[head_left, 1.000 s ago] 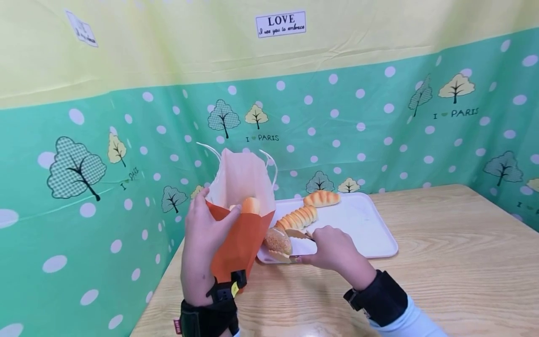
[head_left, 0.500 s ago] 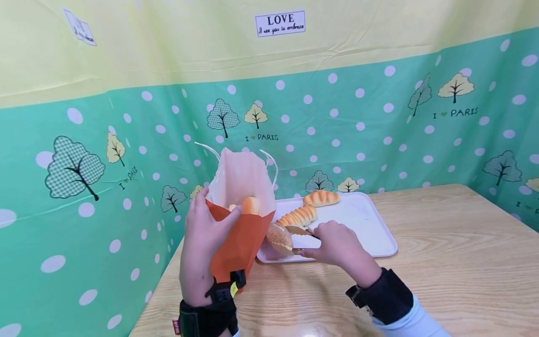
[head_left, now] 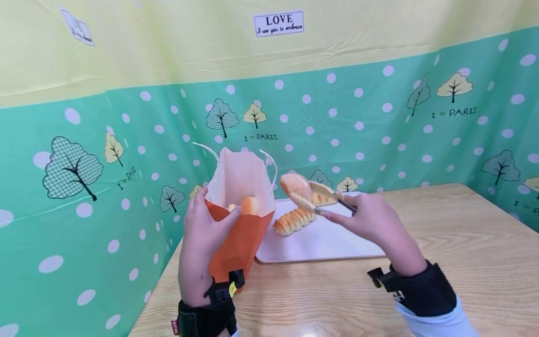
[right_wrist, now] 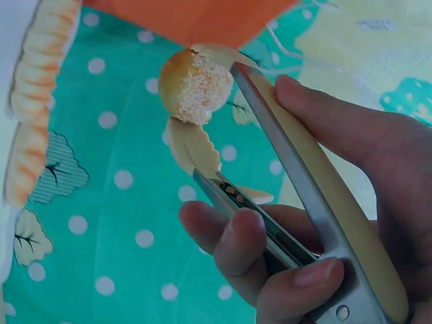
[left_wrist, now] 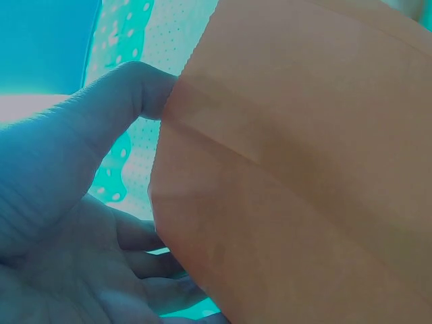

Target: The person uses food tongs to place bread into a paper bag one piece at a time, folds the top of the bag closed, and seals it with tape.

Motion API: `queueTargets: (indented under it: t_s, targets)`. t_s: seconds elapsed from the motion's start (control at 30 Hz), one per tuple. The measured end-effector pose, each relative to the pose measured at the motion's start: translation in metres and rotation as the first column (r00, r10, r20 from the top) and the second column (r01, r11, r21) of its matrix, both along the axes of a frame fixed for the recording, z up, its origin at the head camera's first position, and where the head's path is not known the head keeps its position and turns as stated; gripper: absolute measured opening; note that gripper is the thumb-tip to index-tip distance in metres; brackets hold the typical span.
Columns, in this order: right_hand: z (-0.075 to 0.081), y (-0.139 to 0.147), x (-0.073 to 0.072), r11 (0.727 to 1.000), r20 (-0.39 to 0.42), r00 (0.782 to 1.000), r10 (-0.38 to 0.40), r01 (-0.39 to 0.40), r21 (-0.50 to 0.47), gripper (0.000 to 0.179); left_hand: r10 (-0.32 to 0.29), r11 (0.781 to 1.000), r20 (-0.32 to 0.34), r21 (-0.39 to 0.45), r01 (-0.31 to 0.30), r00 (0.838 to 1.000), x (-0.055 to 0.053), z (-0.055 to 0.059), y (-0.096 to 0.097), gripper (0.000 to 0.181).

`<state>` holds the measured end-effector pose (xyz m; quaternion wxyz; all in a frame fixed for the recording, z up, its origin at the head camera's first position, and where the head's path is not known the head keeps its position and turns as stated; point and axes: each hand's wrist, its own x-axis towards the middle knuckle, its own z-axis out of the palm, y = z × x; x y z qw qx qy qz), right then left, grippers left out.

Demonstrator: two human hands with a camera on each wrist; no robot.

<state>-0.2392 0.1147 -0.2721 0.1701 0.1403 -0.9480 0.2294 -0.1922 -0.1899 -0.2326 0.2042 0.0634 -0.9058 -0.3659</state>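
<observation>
My left hand (head_left: 208, 234) holds an orange paper bag (head_left: 236, 243) by its near rim, thumb over the edge and fingers along the side. White handles rise from the bag, and bread rolls (head_left: 251, 206) show in its mouth. In the left wrist view the bag wall (left_wrist: 290, 162) fills the right side. My right hand (head_left: 375, 217) grips a pair of food tongs (right_wrist: 297, 162) with metal arms and pale scalloped tips. Between those tips a crumb-coated bread roll (right_wrist: 196, 84) hangs in the air, above the tray and right of the bag's mouth.
On the white tray (head_left: 337, 243) lie a ridged bread roll (head_left: 293, 221) and, behind it, another bread (head_left: 325, 199), partly covered by the tongs. A wooden table (head_left: 328, 290) bears everything. Behind stands a green and yellow printed curtain (head_left: 358, 117).
The crumb-coated roll, pinched in the tongs, has risen from the tray beside the bag, up and slightly right. My right hand rose with it. My left hand and the bag stay in place.
</observation>
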Motion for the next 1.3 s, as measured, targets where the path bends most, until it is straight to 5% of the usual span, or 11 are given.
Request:
queueTargets:
  t_s: [0.43,0.6,0.77,1.07,1.3]
  targets:
    - [0.029,0.011,0.027,0.975,-0.203,0.971,-0.129,0.087,-0.203,0.079,-0.007,1.0,-0.004,-0.012,0.007,1.0,-0.001,-0.001,0.001,0.092]
    - [0.029,-0.008,0.037,0.949,-0.398,0.91,-0.112,-0.021,-0.314,0.065,-0.01,1.0,-0.01,-0.017,0.01,1.0,-0.001,-0.002,0.001,0.092]
    - [0.027,-0.028,0.042,0.944,-0.53,0.848,-0.001,-0.174,-0.28,0.056,-0.021,0.999,-0.002,-0.033,0.021,1.0,-0.001,-0.001,0.001,0.093]
    - [0.012,-0.048,0.039,0.963,-0.395,0.912,0.108,-0.195,-0.187,0.056,-0.021,0.999,-0.003,-0.026,0.021,1.0,-0.001,-0.001,0.001,0.093]
    - [0.008,-0.05,0.037,0.971,-0.346,0.93,0.125,-0.185,-0.149,0.051,-0.018,1.0,-0.005,-0.018,0.018,1.0,-0.002,-0.002,0.001,0.093]
